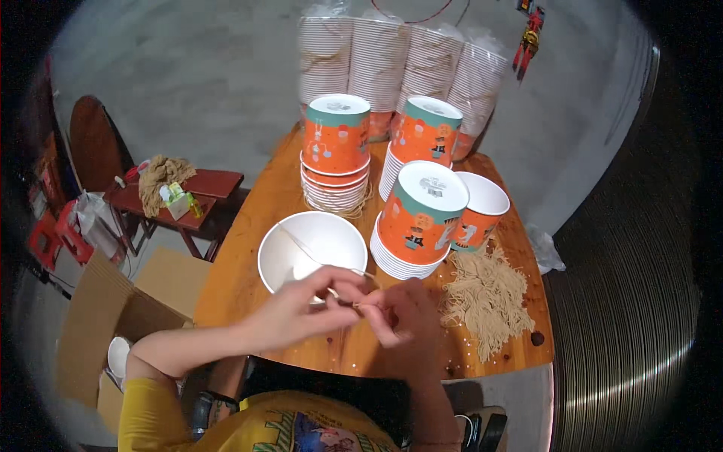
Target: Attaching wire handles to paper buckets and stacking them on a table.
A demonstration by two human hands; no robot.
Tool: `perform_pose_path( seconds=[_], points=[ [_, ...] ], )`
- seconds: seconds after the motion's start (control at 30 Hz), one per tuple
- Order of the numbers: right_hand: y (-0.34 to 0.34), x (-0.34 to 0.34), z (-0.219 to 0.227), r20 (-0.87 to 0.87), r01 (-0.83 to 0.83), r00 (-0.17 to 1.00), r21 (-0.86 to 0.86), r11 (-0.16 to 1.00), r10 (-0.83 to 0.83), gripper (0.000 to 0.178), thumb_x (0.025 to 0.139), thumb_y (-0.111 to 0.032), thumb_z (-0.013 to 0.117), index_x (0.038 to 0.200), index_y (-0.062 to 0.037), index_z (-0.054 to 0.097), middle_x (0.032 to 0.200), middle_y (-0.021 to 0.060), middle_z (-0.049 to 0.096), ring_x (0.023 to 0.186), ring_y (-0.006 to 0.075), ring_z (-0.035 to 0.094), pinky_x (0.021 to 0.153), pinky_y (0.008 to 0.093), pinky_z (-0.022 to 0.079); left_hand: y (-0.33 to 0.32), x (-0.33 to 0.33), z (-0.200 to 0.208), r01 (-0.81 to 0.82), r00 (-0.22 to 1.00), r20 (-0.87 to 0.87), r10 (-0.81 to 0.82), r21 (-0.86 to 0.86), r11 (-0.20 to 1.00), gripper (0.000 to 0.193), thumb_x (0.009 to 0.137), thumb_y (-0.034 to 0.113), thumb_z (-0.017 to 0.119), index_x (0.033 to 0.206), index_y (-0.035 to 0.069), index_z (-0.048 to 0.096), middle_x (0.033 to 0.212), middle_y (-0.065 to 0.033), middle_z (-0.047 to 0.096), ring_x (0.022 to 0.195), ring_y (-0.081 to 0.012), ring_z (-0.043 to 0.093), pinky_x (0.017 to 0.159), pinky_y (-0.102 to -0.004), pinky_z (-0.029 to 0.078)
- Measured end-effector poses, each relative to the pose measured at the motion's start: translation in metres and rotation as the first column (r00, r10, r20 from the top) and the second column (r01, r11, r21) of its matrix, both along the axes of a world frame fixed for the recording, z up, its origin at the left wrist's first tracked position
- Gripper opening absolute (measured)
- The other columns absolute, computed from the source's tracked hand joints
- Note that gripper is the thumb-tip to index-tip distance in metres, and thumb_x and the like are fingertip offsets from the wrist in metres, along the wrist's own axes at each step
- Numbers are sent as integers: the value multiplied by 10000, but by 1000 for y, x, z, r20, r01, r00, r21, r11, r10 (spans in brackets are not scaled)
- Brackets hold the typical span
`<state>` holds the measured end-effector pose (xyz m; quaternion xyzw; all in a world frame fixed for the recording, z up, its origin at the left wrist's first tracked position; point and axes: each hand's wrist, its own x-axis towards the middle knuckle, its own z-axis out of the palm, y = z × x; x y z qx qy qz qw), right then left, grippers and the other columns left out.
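Observation:
In front of me at the table's near side, my left hand [312, 301] and my right hand [399, 309] meet, fingertips pinched together on a thin tan string [367, 276]. Part of that string is covered by my fingers. Just beyond my left hand, a white paper bucket [273, 252] shows its open mouth, with a pale strand running across its inside. My left hand hides its lower rim. Past my right hand stands a stack of orange and green paper buckets [414, 226], upside down. A heap of loose tan strings [489, 301] lies right of my right hand.
More inverted bucket stacks [337, 143] [425, 135] and an upright bucket [482, 197] stand on the wooden table [256, 203]. Tall bagged stacks [325, 56] line its far edge. Left are an open cardboard box [90, 324] and a red bench [211, 183]; right is a ribbed shutter [625, 324].

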<state>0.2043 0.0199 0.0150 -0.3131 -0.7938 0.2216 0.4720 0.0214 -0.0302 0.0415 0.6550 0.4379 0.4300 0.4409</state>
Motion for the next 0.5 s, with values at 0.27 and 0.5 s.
perform_pose_path(
  seconds=[0.27, 0.5],
  points=[
    [2, 10, -14, -136, 130, 981, -84, 988, -141, 91, 795, -34, 648, 871, -49, 602, 845, 60, 485, 726, 166, 520, 618, 290, 434, -4, 1, -5, 7, 998, -65, -20, -186, 983, 165, 953, 154, 520, 990, 18, 607, 692, 10, 576, 655, -46, 527, 572, -224, 440],
    [19, 24, -30, -8, 318, 947, 174, 932, -322, 189, 838, -133, 610, 1007, -49, 613, 924, 112, 631, 852, 235, 609, 780, 340, 464, 10, -5, 3, -67, 832, -496, 247, 353, 933, 121, 915, 138, 552, 888, 24, 583, 707, -95, 602, 660, -234, 608, 603, -323, 479]
  ],
)
